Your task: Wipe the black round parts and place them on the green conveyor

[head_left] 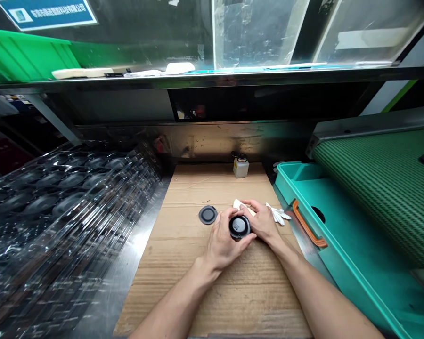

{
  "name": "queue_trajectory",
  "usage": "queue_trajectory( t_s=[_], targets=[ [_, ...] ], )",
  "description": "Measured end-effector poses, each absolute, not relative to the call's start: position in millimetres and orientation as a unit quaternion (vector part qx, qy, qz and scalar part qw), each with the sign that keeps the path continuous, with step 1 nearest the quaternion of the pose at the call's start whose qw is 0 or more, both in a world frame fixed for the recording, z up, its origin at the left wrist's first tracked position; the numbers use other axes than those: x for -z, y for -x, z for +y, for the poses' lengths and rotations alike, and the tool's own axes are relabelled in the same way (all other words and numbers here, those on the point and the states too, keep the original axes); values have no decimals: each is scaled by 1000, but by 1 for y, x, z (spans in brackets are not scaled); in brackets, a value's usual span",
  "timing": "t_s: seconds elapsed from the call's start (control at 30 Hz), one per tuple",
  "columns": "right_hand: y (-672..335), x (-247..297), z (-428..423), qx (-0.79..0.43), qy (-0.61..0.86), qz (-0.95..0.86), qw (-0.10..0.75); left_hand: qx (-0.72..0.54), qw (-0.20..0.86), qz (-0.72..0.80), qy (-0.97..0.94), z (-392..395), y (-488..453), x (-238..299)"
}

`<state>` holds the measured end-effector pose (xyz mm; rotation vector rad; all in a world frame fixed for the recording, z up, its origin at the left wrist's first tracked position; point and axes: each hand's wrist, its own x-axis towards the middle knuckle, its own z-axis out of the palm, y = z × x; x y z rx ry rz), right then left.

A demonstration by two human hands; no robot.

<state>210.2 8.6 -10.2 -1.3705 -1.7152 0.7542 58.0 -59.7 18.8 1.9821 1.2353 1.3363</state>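
Observation:
My left hand (222,240) grips a small round black part (239,227) with a pale label on its face, fingers curled around its left rim. Against the part's right side my right hand (262,220) pinches a white cloth (239,205). Both hands hover just above a sheet of brown cardboard (219,282). A second round dark disc (207,215) lies flat on the cardboard, just left of my left hand.
A small white bottle (240,166) stands at the cardboard's far edge. White gloves (278,214) lie right of my hands. A teal tray (342,245) with an orange handle and a green conveyor belt (381,197) lie right. Clear plastic trays (56,212) of dark parts fill the left.

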Motion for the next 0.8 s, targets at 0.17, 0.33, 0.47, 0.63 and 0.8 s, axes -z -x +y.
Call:
queue_trajectory(
  t_s=[0.17,0.33,0.47,0.63,0.8],
  targets=[
    [-210,11,10,-287,553,-669,405,-467,248,469,-707,-62,-52,-34],
    [-208,13,11,-287,536,-668,430,-310,166,615,-705,-91,5,-26],
    [-205,12,11,-277,539,-676,420,-281,44,670,-686,-105,50,-10],
    [-205,6,9,-282,531,-678,423,-271,35,648,-711,-66,37,-23],
    [-204,5,8,-286,519,-679,434,-265,183,590,-740,-22,13,-37]
  ],
)
